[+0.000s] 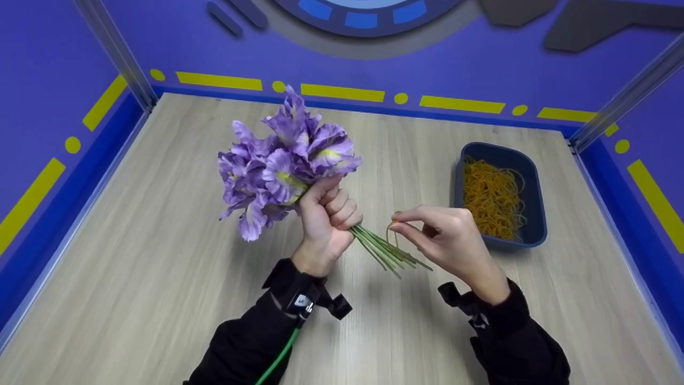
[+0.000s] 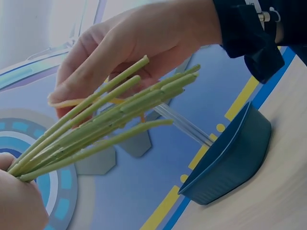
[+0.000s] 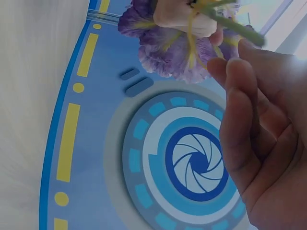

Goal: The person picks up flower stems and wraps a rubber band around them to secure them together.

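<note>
A bunch of purple artificial irises (image 1: pixel 288 166) tilts up and left in the head view, gripped round its green stems (image 1: pixel 382 247) by my left hand (image 1: pixel 328 219). The stem ends stick out below that fist, toward the lower right. Between thumb and fingertips my right hand (image 1: pixel 454 238) pinches a yellow rubber band (image 1: pixel 391 231) close beside the stems. In the left wrist view the rubber band (image 2: pixel 69 102) stretches from the right fingertips behind several stems (image 2: pixel 110 115). The right wrist view shows the band (image 3: pixel 192 40) near the stems; whether it encircles all of them I cannot tell.
A dark blue bin (image 1: pixel 536 214) with a heap of yellow rubber bands (image 1: pixel 491 198) stands on the right of the wooden table (image 1: pixel 160 256). Blue printed panels (image 1: pixel 395 75) with yellow marks enclose the back and both sides. A green cable (image 1: pixel 278 357) runs along the left sleeve.
</note>
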Action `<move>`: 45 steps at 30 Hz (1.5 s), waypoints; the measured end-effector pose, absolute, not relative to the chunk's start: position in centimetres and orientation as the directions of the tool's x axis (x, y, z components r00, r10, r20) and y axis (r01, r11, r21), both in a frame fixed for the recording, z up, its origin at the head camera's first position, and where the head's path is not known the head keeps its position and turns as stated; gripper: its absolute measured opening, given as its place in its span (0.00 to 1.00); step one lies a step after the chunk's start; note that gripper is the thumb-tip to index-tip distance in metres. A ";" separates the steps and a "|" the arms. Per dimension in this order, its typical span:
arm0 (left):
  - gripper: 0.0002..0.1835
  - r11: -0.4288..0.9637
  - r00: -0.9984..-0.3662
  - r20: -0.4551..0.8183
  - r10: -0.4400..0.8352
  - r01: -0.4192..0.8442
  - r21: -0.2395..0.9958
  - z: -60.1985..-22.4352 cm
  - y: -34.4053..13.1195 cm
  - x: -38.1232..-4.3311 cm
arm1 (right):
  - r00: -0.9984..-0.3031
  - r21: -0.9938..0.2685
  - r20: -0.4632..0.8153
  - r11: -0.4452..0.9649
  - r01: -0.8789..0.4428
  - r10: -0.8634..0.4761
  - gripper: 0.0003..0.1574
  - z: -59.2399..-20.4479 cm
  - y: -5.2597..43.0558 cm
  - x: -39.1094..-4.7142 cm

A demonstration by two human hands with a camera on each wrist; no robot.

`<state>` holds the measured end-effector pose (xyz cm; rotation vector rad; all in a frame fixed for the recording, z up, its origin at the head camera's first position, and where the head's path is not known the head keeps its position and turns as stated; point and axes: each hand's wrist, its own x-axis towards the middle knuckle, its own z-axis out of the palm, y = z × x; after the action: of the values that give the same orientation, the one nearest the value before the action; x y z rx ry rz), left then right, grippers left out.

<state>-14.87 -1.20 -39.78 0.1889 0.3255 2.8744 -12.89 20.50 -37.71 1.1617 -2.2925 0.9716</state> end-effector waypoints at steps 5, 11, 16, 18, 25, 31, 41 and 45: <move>0.29 -0.956 -0.956 0.126 0.265 -0.243 0.167 -39.6 -1.4 -14.7 | -0.571 -0.419 0.485 0.396 -0.817 -0.663 0.24 -37.8 21.8 -13.6; 0.29 -0.961 -0.948 0.170 0.267 -0.250 0.117 -39.2 -1.9 -14.5 | -0.539 -0.403 0.410 0.385 -0.831 -0.736 0.28 -38.6 21.9 -14.2; 0.29 -0.964 -0.943 0.204 0.264 -0.255 0.069 -39.0 -2.0 -14.4 | -0.481 -0.388 0.409 0.330 -0.861 -0.775 0.22 -39.7 20.5 -14.4; 0.29 -0.965 -0.942 0.209 0.263 -0.257 0.059 -39.0 -2.0 -14.3 | -0.469 -0.410 0.411 0.301 -0.861 -0.782 0.16 -40.1 20.1 -14.4; 0.29 -0.970 -0.948 0.208 0.242 -0.237 0.052 -38.7 -1.9 -14.2 | -0.480 -0.384 0.492 0.314 -0.868 -0.727 0.09 -40.9 19.5 -14.6; 0.30 -0.973 -0.945 0.231 0.230 -0.221 0.065 -39.1 -1.3 -14.1 | -0.495 -0.311 0.589 0.386 -0.868 -0.639 0.06 -41.6 18.7 -14.5; 0.28 -0.980 -0.956 0.215 0.201 -0.196 0.045 -39.2 -1.0 -13.8 | -0.590 -0.334 0.580 0.497 -0.801 -0.561 0.11 -43.1 16.3 -13.3; 0.28 -0.991 -0.977 0.168 0.130 -0.135 -0.021 -39.4 -2.1 -14.7 | -0.608 -0.269 0.533 0.564 -0.781 -0.588 0.15 -44.4 15.0 -12.4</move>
<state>-14.66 -2.09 -39.40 0.2521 -0.0489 2.9972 -12.37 15.01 -44.35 1.1119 -2.4162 0.6889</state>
